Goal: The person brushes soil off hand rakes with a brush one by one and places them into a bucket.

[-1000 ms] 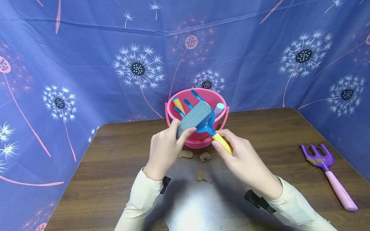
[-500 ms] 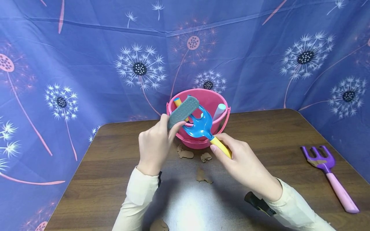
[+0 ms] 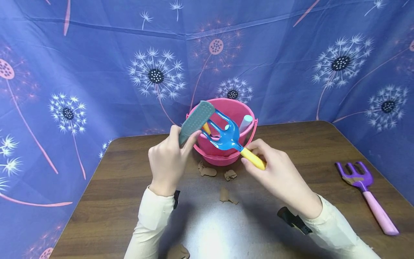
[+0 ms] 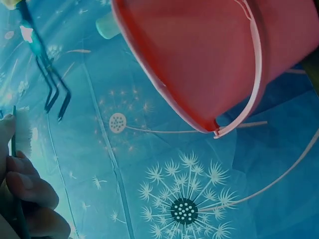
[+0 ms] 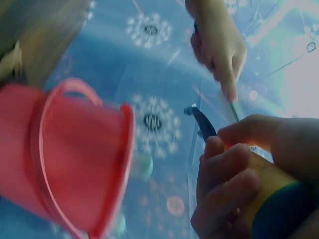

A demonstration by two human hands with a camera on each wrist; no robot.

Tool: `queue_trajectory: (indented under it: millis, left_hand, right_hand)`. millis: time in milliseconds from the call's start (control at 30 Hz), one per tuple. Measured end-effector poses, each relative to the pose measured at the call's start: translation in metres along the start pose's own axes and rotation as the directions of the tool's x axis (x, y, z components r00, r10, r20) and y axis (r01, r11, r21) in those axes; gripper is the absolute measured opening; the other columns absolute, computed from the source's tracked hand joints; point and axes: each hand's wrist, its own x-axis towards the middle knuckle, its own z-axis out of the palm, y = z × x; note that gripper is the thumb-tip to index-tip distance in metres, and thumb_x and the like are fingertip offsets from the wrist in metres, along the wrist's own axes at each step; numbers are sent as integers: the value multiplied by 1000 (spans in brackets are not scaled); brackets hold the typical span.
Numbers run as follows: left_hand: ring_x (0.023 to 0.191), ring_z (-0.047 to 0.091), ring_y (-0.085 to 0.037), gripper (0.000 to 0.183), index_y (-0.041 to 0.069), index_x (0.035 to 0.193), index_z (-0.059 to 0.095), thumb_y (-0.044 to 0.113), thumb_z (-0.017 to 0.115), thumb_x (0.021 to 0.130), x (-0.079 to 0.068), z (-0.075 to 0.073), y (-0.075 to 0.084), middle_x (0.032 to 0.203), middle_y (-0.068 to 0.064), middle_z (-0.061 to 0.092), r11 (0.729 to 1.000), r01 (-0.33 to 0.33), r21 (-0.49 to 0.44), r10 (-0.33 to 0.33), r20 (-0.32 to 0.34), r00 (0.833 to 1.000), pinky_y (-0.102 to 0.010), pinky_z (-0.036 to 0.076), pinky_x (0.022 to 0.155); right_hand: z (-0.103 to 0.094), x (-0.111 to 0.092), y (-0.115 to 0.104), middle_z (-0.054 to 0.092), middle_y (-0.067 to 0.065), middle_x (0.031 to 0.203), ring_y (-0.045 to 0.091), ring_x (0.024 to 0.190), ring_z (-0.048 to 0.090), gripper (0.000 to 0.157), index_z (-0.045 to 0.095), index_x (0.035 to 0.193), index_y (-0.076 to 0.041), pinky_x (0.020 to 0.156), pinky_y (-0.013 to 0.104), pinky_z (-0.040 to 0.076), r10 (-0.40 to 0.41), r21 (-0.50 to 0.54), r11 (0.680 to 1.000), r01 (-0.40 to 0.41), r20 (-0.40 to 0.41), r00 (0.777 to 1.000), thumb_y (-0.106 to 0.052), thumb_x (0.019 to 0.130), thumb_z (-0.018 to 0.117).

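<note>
My left hand (image 3: pixel 166 162) grips a grey-green brush (image 3: pixel 197 120) between thumb and fingers. Its dotted back shows in the head view; pale bristles (image 4: pixel 24 132) appear in the left wrist view. With my right hand (image 3: pixel 275 169) I hold a toy garden fork (image 3: pixel 228 136) by its yellow handle. The fork's blue tines point up and left, and the brush overlaps their tips in the head view. Both tools are held up in front of a pink bucket (image 3: pixel 220 160) standing at the table's back.
Inside the bucket are a yellow handle (image 3: pixel 206 128) and a pale-ended handle (image 3: pixel 246 122). Flat brown bits (image 3: pixel 207 172) lie on the wooden table (image 3: pixel 129 180). At the right rests a purple fork with a pink handle (image 3: pixel 381 212). A blue dandelion-print cloth (image 3: pixel 275 72) hangs behind.
The brush has slid left along the fork toward the tine tips, uncovering the blue head. My left hand has moved left with it; the right hand with the fork has shifted slightly right.
</note>
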Motion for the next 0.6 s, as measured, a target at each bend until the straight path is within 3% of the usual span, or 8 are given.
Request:
queue_trajectory:
  millis: [133, 200, 267, 400, 500, 600]
  left_hand:
    - [36, 39, -19, 59, 4, 84, 53, 61, 48, 101, 1, -2, -1, 47, -3, 41, 1000, 21, -15, -21, 26, 999, -34, 28, 38]
    - [37, 37, -18, 55, 5, 85, 53, 57, 55, 100, 1, -2, -2, 47, -3, 40, 999, 27, -22, -26, 37, 999, -34, 28, 39]
    - [37, 36, -17, 51, 5, 84, 53, 54, 60, 99, 2, -2, -2, 47, -2, 39, 999, 27, -28, -26, 39, 999, -34, 28, 39]
    - [37, 34, -16, 49, 6, 84, 52, 52, 63, 97, 2, -2, -1, 47, -1, 38, 999, 22, -35, -20, 44, 999, -33, 28, 39]
    - [37, 32, -16, 49, 6, 83, 52, 51, 64, 96, 1, -2, -2, 47, 0, 36, 999, 27, -36, -26, 50, 998, -32, 27, 39]
    - [38, 32, -16, 47, 6, 84, 52, 49, 69, 94, 0, -4, -3, 48, 0, 35, 999, 33, -30, -31, 63, 998, -32, 26, 39]
  right_hand:
    - [-16, 20, 10, 67, -3, 86, 13, 70, 53, 20, 70, 112, -18, 64, 30, 42, -67, -154, 987, 50, -105, 992, -21, 93, 73]
    - [-25, 37, 16, 68, -1, 88, 16, 73, 54, 19, 73, 112, -17, 68, 34, 41, -84, -216, 975, 58, -113, 990, -23, 93, 73]
    - [-34, 59, 22, 70, 1, 90, 19, 75, 56, 19, 75, 110, -17, 69, 38, 41, -73, -265, 963, 52, -69, 995, -26, 94, 72]
    - [-46, 104, 34, 74, 4, 91, 20, 73, 60, 25, 76, 107, -15, 64, 38, 43, -2, -350, 936, 35, 95, 996, -37, 95, 71]
    - [-49, 134, 43, 75, 4, 87, 20, 68, 61, 28, 77, 98, -15, 58, 39, 44, 10, -439, 896, 74, 186, 982, -42, 93, 72]
    - [-45, 159, 47, 71, 3, 77, 21, 64, 60, 27, 74, 84, -15, 54, 41, 44, -29, -518, 840, 160, 251, 967, -41, 90, 76]
